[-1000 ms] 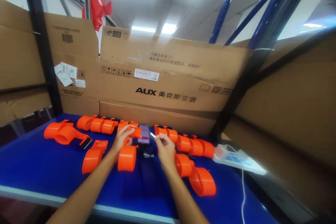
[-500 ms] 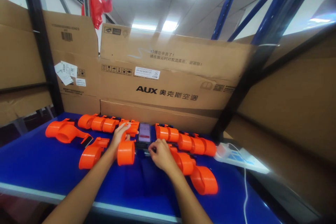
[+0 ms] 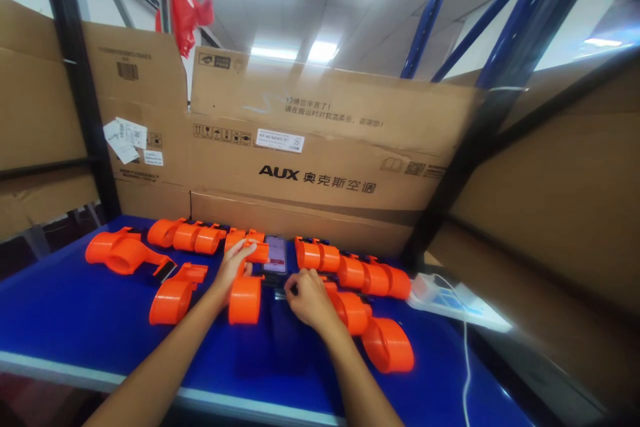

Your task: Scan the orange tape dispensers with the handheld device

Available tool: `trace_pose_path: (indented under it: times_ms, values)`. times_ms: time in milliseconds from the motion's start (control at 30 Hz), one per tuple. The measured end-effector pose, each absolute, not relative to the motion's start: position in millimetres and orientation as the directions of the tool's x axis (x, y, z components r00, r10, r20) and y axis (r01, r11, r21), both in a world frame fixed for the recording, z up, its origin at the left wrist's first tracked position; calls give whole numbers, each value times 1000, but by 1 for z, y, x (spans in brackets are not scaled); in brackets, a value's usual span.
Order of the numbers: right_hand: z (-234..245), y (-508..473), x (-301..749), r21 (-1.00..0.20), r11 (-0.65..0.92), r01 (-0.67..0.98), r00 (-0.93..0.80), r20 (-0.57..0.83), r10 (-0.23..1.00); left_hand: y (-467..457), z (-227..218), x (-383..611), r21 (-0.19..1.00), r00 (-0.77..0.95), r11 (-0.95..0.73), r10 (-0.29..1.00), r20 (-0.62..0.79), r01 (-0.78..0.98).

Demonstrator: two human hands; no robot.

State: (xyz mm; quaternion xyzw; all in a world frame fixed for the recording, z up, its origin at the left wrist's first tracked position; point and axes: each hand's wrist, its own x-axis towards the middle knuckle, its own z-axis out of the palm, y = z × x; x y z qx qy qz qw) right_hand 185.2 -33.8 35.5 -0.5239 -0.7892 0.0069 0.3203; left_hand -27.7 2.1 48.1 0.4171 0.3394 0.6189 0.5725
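Note:
My left hand (image 3: 236, 272) is wrapped around an orange tape dispenser (image 3: 245, 300), whose round ring hangs below the fingers while its flat upper part sticks out to the right. My right hand (image 3: 306, 297) is closed, thumb and fingertips together, just right of the dispenser. Beside its fingertips lies a small shiny strip (image 3: 280, 294), too blurred to identify; whether the fingers grip it is hidden. A phone (image 3: 276, 253) with a lit screen lies between and beyond both hands.
Several more orange dispensers line the blue table (image 3: 210, 360), some left (image 3: 171, 300), others right (image 3: 387, 345). A white power strip (image 3: 460, 303) with a cable sits at the right edge. Behind stands a cardboard wall (image 3: 225, 167) between dark posts.
My left hand has moved slightly right, and the tape dispenser in it has shifted right and a little down. My right hand stays almost where it was, still closed.

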Motion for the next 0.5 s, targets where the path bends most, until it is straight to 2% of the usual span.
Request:
trace_pose_path:
  times_ms: [167,300,400,500]
  values:
    - [48,-36,181,-477,504,720,-216,537,816,-2,44,-18,906,-11,-103,994,109,-409]
    - [69,-51,174,-627,651,428,-329,563,758,-1,39,-14,899,-112,-149,987,113,-412]
    - [80,-65,169,-620,727,296,-501,547,671,2,37,-16,892,-184,-195,974,129,-408]
    - [82,-72,165,-582,745,326,-576,503,645,3,36,-19,886,-206,-204,970,126,-416]
